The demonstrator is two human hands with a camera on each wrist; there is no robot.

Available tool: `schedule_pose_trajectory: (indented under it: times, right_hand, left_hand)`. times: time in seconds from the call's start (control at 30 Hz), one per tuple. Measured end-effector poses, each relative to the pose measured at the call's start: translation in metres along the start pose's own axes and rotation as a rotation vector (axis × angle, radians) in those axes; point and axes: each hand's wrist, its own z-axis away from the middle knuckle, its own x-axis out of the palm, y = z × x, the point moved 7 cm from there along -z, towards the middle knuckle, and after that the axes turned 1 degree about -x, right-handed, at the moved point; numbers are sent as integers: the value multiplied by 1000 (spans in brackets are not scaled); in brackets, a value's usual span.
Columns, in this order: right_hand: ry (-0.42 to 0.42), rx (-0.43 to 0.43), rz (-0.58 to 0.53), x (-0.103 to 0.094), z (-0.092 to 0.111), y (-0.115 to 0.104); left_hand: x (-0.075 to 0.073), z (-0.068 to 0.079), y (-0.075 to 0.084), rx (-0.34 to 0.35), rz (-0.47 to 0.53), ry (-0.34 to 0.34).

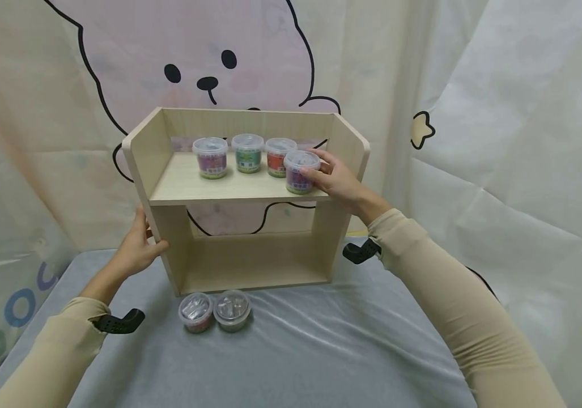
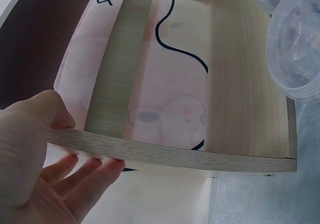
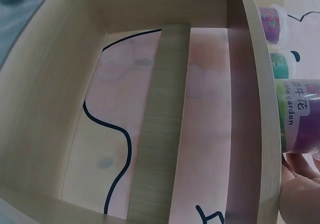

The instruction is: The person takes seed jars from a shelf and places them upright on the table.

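A two-tier wooden shelf (image 1: 250,245) stands on the cloth. My left hand (image 1: 140,249) grips its left side panel; in the left wrist view the thumb lies on one face of the edge and the fingers (image 2: 102,181) on the other. At the front right of the upper board, my right hand (image 1: 335,180) holds a clear-lidded plastic tub with a purple label (image 1: 298,179). The label of that tub (image 3: 300,115) reads "little garden" in the right wrist view. Behind it stand a red-labelled tub (image 1: 277,161), a green-labelled tub (image 1: 247,158) and another purple-labelled tub (image 1: 212,163).
Two more lidded tubs, one reddish (image 1: 196,313) and one greyish (image 1: 232,311), sit side by side on the blue-grey cloth (image 1: 321,345) before the shelf's lower left corner. A pale curtain (image 1: 500,141) with cartoon drawings hangs behind and to the sides.
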Motion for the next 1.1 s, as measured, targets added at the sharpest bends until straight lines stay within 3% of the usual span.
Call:
schedule_pose_trajectory:
  times: [0.27, 0.57, 1.1]
  right_hand:
    - [22, -28, -1, 1, 11, -4]
    - [-51, -109, 47, 14, 31, -13]
    - [-124, -117, 22, 32, 59, 14]
  left_hand:
    - [1, 1, 0, -6, 0, -11]
    - [0, 0, 0, -19, 18, -29]
    - [0, -2, 0, -18, 34, -45]
